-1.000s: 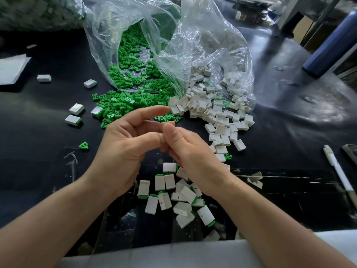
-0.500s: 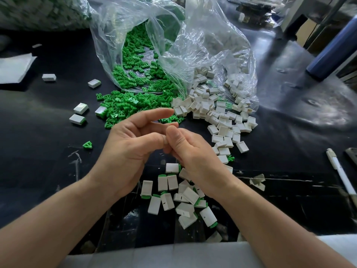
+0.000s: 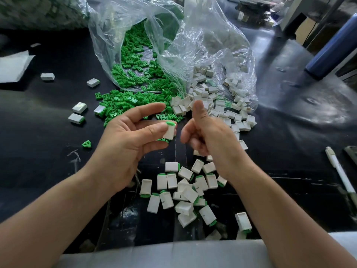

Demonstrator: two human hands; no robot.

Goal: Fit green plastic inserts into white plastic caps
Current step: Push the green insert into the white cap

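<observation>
Landmark: a big clear bag (image 3: 202, 35) lay open on the dark worktop (image 3: 38, 136), with its mouth turned toward the person.
Left hand: the left hand (image 3: 127, 144) was up in the air in front of the clear bag's mouth. Its fingertips pinched one white cap, and one more finger stuck out straight above it.
White cap: the white cap (image 3: 169, 132) stood almost upright in that pinch. A green insert (image 3: 170, 123) showed at its top end.
Right hand: the right hand (image 3: 210, 136) was also in front of the clear bag's mouth, just beside the white cap but not touching it. Its fingers were curled in and its thumb pointed up. Nothing showed inside it.
Green heap: the loose green inserts (image 3: 133, 74) filled the left half of the clear bag and spilled out of its mouth.
White heap: the loose white caps (image 3: 218, 107) spilled out of the right half of the clear bag.
Done pile: a pile of filled caps (image 3: 185, 192) with green ends lay farther out from the bag's mouth, nearest the person.
Strays: a few stray white pieces (image 3: 79, 107) lay left of the clear bag, well apart. One lone green piece (image 3: 86, 144) lay near them.
Other things: a white pen (image 3: 340, 171) and a blue tube (image 3: 332, 53) were to the right of the clear bag.
</observation>
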